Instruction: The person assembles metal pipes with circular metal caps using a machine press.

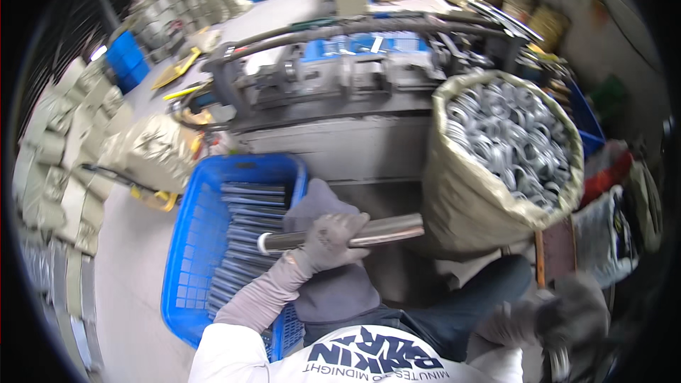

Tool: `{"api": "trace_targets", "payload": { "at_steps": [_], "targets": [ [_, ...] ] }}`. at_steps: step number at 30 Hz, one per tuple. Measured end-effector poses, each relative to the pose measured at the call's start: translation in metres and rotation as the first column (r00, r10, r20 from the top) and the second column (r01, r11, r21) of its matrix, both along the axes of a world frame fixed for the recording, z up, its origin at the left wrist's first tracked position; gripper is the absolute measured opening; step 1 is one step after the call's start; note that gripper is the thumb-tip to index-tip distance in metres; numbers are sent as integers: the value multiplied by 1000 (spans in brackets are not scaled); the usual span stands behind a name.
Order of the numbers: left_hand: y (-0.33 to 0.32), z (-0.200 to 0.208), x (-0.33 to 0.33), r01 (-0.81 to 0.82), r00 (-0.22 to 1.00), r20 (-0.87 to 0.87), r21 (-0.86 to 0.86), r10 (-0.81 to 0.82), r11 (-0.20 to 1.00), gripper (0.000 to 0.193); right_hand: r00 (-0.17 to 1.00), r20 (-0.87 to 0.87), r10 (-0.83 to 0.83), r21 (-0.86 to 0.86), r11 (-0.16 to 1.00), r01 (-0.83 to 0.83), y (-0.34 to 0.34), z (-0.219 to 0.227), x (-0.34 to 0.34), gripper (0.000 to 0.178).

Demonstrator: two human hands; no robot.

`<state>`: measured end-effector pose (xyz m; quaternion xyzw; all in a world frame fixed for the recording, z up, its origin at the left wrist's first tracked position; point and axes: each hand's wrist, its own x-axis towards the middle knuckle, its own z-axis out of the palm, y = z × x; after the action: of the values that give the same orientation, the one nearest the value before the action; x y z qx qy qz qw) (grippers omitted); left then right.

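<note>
My left hand (333,241), in a grey glove, is closed around a shiny metal tube (394,230) held level above my lap. A white ring (262,243) sits at the tube's left end. Beneath it, a dark grey cloth pad (337,298) lies over my leg. At the lower right, my gloved right hand (571,312) is smeared by motion, its fingers unreadable. Something silvery (559,365) shows just below that hand, too blurred to name. Left of my lap, a blue plastic basket (181,262) holds several dark metal tubes (245,241) laid side by side.
A large beige sack (461,206) full of silvery metal rings (507,135) stands at my right front. Ahead is a machine bench (340,103) with a curved bar across it. Stacked pale bundles (60,170) line the left; bags (603,234) lie far right.
</note>
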<state>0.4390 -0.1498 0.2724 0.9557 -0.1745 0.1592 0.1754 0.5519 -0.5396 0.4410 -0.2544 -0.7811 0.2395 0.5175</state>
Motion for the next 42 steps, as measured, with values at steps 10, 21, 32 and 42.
{"api": "trace_targets", "payload": {
  "at_steps": [10, 21, 32, 42],
  "targets": [
    [-3, 6, -2, 1, 995, -102, 11, 0, 1000, 74, 939, 51, 339, 114, 933, -342, 74, 0, 27, 31],
    [-6, -1, 7, 22, 991, -130, 13, -20, 1000, 74, 788, 87, 610, 282, 744, -606, 133, -22, 34, 32],
    [-5, 0, 7, -6, 988, -150, 101, 21, 995, 65, 581, 121, 805, 345, 514, -785, 194, -28, 30, 32],
    [-4, -6, 8, 23, 992, -121, 35, -19, 999, 69, 519, 149, 842, 395, 430, -812, 186, -38, 32, 33]
  ]
}}
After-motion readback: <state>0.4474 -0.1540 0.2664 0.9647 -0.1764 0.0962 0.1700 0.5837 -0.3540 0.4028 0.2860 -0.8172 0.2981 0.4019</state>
